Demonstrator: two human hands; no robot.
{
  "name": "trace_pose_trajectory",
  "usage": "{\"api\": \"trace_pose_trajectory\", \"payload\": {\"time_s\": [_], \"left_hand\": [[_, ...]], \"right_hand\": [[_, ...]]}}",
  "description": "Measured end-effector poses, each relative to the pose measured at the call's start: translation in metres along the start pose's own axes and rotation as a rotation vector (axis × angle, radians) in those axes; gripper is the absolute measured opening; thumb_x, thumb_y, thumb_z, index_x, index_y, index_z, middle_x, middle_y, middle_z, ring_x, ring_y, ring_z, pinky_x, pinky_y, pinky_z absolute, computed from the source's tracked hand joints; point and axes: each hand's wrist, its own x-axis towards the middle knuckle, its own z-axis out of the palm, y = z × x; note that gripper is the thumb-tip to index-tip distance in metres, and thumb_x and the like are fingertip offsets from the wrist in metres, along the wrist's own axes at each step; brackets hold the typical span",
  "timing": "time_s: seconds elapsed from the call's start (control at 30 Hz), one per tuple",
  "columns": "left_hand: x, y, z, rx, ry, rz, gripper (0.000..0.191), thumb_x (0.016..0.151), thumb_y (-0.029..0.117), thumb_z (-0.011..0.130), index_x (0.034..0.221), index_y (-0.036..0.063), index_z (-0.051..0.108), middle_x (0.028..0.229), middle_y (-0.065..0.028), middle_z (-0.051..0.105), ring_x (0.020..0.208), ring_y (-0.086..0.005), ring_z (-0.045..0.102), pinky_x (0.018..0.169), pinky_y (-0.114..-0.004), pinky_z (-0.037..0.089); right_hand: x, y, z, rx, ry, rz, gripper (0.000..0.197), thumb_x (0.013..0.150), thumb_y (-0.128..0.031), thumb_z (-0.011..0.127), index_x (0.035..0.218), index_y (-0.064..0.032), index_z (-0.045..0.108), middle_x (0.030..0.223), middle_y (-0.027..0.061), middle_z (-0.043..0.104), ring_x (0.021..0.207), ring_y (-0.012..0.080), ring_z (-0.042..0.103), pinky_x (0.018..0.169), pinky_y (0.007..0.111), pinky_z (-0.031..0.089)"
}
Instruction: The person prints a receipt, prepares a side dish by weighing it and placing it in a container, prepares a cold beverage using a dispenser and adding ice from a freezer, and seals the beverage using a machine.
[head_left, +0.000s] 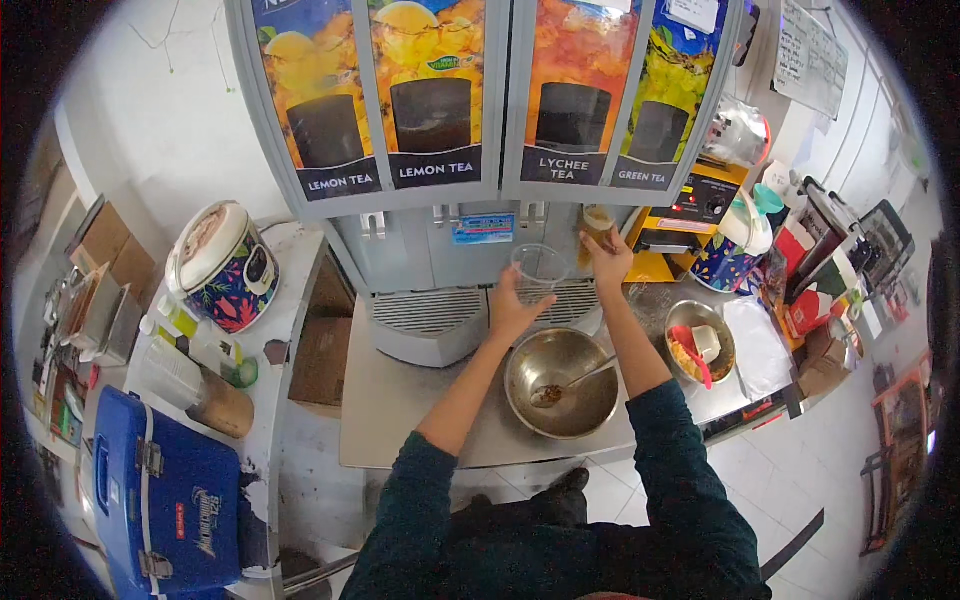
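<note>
My left hand (514, 309) grips an empty-looking clear plastic cup (541, 261) by its side, above the right drip tray (574, 301). Farther up and to the right, my right hand (613, 261) is closed around a cup of amber drink (598, 218) with a pale, foamy-looking top. That cup is by the right end of the drink dispenser (401, 259), partly hidden by my fingers. Between my forearms, a steel mixing bowl (581, 420) stands on the metal counter (397, 420). A spoon (596, 370) leans inside it with brown bits in its scoop.
To the right are a yellow cup-sealing machine (694, 214), a smaller steel bowl (724, 360) with a red utensil, and a patterned rice cooker (720, 259). On the left stand another rice cooker (217, 270), stacked plastic cups (171, 371) and a blue cooler box (184, 495).
</note>
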Motion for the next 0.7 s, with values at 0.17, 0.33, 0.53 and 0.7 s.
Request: {"api": "trace_pose_trajectory", "payload": {"time_s": [0.17, 0.33, 0.53, 0.7], "left_hand": [[0.010, -0.005, 0.024, 0.059, 0.015, 0.013, 0.084, 0.054, 0.040, 0.076, 0.115, -0.0004, 0.035, 0.106, -0.0189, 0.050, 0.100, -0.0309, 0.049, 0.084, -0.038, 0.039], [0.006, 0.008, 0.030, 0.068, -0.076, -0.020, 0.084, 0.054, 0.040, 0.076, 0.115, 0.0000, 0.035, 0.106, -0.0192, 0.049, 0.099, -0.0312, 0.050, 0.083, -0.038, 0.039], [0.002, 0.009, 0.035, -0.011, -0.112, 0.063, 0.083, 0.053, 0.039, 0.076, 0.114, 0.0000, 0.036, 0.105, -0.0190, 0.050, 0.098, -0.0323, 0.050, 0.083, -0.037, 0.039], [0.000, 0.013, 0.032, 0.060, -0.076, 0.155, 0.078, 0.052, 0.032, 0.078, 0.112, 0.0024, 0.039, 0.103, -0.0154, 0.052, 0.099, -0.0299, 0.050, 0.084, -0.035, 0.039]], "right_hand": [[-0.001, 0.014, -0.016, 0.068, -0.056, -0.005, 0.064, 0.059, -0.019, 0.077, 0.109, 0.0091, 0.049, 0.089, 0.0119, 0.060, 0.078, 0.0111, 0.055, 0.069, 0.023, 0.044], [-0.015, -0.012, -0.045, -0.062, -0.083, -0.008, 0.060, 0.058, -0.015, 0.076, 0.109, 0.0063, 0.051, 0.090, 0.0133, 0.060, 0.075, 0.0151, 0.057, 0.067, 0.025, 0.045], [-0.017, -0.070, -0.069, -0.714, -0.279, -0.573, 0.045, 0.053, -0.011, 0.068, 0.097, -0.0126, 0.060, 0.093, 0.0059, 0.056, 0.088, 0.0258, 0.051, 0.076, 0.038, 0.038], [-0.012, -0.088, -0.067, -0.873, -0.377, -0.873, 0.042, 0.055, -0.012, 0.064, 0.096, -0.0176, 0.060, 0.099, -0.0002, 0.054, 0.093, 0.0230, 0.047, 0.078, 0.038, 0.033]]}}
